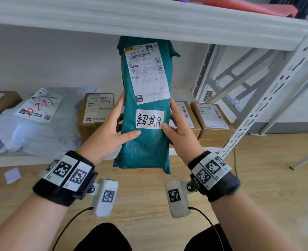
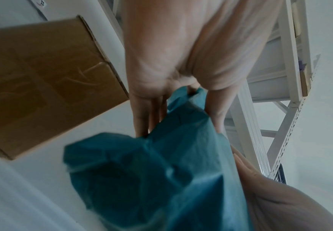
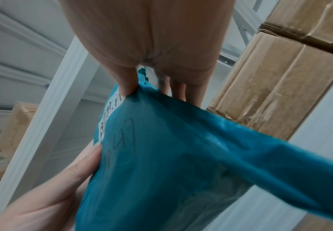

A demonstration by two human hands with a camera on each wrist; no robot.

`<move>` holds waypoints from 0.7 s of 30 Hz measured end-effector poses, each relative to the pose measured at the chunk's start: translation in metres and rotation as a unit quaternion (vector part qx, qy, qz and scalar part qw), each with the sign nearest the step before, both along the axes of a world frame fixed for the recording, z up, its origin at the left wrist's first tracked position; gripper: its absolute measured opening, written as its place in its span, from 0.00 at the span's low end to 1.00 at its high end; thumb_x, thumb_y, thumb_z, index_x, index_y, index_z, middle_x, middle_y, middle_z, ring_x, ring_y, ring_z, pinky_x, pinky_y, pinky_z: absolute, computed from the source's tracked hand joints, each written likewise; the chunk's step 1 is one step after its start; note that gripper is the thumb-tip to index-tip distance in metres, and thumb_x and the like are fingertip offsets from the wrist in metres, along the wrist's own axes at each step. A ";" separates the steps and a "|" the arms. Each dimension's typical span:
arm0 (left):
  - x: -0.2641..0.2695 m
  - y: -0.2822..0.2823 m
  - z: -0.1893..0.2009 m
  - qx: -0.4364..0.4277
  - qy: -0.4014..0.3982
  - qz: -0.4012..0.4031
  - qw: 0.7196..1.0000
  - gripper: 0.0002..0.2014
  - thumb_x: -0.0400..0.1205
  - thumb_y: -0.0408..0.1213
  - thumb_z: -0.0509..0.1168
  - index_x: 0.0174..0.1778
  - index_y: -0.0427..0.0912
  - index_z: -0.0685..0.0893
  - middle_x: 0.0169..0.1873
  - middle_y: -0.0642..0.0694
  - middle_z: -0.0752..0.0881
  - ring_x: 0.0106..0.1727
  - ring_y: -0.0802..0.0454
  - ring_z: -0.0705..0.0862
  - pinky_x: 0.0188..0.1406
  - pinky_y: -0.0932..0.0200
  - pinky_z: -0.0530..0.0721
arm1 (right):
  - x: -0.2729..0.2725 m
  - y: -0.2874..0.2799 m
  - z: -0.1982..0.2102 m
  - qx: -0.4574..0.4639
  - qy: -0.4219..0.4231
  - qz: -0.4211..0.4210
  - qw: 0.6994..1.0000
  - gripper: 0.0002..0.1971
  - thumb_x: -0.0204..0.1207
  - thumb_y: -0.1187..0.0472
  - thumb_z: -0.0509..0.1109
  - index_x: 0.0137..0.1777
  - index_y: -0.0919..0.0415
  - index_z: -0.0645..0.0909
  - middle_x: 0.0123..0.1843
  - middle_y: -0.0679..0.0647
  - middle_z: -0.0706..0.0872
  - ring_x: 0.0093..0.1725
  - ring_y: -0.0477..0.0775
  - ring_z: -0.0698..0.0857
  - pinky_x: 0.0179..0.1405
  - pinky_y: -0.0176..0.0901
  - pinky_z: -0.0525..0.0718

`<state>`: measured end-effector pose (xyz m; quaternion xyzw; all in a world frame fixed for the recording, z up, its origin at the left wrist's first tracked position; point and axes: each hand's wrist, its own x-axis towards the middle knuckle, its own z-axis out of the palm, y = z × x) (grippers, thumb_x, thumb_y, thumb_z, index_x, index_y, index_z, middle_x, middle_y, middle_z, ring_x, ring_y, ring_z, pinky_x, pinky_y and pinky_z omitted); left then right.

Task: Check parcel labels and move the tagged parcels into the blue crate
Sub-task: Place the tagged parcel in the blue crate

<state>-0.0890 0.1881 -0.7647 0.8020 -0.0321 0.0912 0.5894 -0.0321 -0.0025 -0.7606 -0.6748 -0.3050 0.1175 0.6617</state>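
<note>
A person holds a long teal parcel upright in front of a metal shelf, its printed side facing them. The left hand grips the parcel's left edge, thumb across the front and fingers behind. The right hand grips the right edge the same way, its thumb tip touching a white handwritten tag stuck below the shipping label. The parcel hangs in the air, clear of the shelf board and above the wooden floor.

This looks like the checking step: the label is being read, and since this parcel carries the tag, it likely belongs in the blue crate. The crate is not in view, so what it holds cannot be told. Left on the lower shelf are a white mailer bag with red scribbles on its label, and several brown boxes, each labelled; none shows a handwritten tag from here.
</note>
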 end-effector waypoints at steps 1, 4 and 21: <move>0.000 0.000 0.000 0.003 -0.002 0.001 1.000 0.49 0.77 0.35 0.71 0.81 0.73 0.46 0.78 0.73 0.60 0.77 0.69 0.66 0.73 0.51 0.75 | 0.000 0.000 0.000 -0.001 0.000 -0.002 1.000 0.32 0.85 0.73 0.55 0.77 0.37 0.56 0.77 0.50 0.72 0.67 0.47 0.82 0.61 0.44 0.85; 0.000 -0.003 0.001 0.012 -0.009 -0.002 1.000 0.49 0.77 0.35 0.71 0.81 0.73 0.46 0.79 0.72 0.58 0.77 0.70 0.64 0.75 0.48 0.73 | -0.001 -0.003 0.000 0.006 0.007 -0.003 1.000 0.31 0.85 0.73 0.54 0.78 0.38 0.55 0.77 0.52 0.71 0.66 0.47 0.82 0.58 0.40 0.86; 0.012 -0.077 -0.003 0.012 -0.021 -0.113 0.993 0.51 0.70 0.42 0.71 0.82 0.71 0.45 0.79 0.68 0.63 0.76 0.64 0.70 0.72 0.41 0.76 | -0.026 -0.082 -0.002 0.005 0.010 -0.105 0.994 0.33 0.84 0.75 0.53 0.76 0.38 0.53 0.81 0.52 0.66 0.69 0.38 0.76 0.62 0.38 0.83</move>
